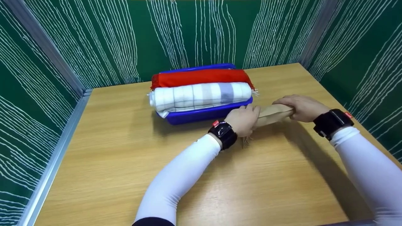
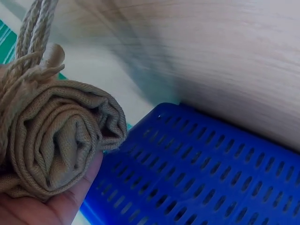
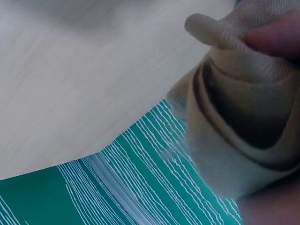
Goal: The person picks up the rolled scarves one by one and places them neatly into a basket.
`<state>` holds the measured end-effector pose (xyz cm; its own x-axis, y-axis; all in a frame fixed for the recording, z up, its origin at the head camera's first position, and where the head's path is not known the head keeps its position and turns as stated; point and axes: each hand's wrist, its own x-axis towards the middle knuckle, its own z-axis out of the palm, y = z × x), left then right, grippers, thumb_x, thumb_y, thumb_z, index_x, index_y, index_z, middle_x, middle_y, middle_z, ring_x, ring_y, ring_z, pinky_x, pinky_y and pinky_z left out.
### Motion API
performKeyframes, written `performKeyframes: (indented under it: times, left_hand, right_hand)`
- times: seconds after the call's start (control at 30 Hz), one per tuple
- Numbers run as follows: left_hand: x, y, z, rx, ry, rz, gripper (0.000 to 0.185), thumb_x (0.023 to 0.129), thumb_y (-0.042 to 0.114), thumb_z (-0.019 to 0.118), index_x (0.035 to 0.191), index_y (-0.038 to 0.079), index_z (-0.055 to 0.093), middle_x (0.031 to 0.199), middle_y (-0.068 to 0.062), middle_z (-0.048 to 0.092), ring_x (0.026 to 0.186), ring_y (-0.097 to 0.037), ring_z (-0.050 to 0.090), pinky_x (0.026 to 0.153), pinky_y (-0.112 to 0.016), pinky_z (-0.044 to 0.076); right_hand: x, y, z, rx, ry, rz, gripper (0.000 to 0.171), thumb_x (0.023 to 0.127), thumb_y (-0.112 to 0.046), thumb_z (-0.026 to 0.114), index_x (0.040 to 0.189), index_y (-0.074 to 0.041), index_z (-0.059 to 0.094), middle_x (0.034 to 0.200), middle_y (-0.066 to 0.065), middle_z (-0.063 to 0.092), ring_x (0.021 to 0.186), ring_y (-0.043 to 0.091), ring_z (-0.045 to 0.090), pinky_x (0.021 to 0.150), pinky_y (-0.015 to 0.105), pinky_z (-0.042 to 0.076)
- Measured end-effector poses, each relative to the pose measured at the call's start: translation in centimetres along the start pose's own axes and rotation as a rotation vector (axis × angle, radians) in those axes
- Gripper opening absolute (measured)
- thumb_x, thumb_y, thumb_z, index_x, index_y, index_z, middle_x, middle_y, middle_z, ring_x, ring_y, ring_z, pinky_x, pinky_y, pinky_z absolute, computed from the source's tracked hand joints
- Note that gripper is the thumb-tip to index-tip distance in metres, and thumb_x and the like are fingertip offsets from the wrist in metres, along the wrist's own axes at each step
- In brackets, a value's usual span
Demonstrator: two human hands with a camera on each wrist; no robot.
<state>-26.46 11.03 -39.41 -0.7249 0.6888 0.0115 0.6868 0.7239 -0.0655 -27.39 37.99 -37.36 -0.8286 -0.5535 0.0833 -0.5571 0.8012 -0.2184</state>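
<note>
Beige woven cloth, rolled into a tight tube [image 1: 272, 113], sits between my hands just above the wooden table [image 1: 125, 175], to the right of the blue basket [image 1: 201, 114]. My left hand [image 1: 243, 120] has its fingers curled round the near end where the fringe [image 2: 33, 28] hangs out, and my right hand [image 1: 301, 107] clamps the far end, I think so the roll cannot loosen. The basket already holds a red roll [image 1: 201, 77] and a white striped roll [image 1: 201, 95] lying side by side.
</note>
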Motion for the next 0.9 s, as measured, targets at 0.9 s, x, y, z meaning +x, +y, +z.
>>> performKeyframes:
  times: [0.9]
  left_hand:
    - [-1.2,-1.4,-2.9,0.015,0.061,0.019,0.064,0.098,0.035,0.076,0.15,0.011,0.048,0.135,-0.007,0.063,0.114,-0.023,0.069,0.095,-0.038,0.064]
  right_hand:
    - [0.8,-1.6,-2.5,-0.02,0.086,-0.113,0.063,0.077,0.018,0.075,0.132,-0.011,0.072,0.125,0.018,0.076,0.115,0.046,0.072,0.098,0.071,0.056]
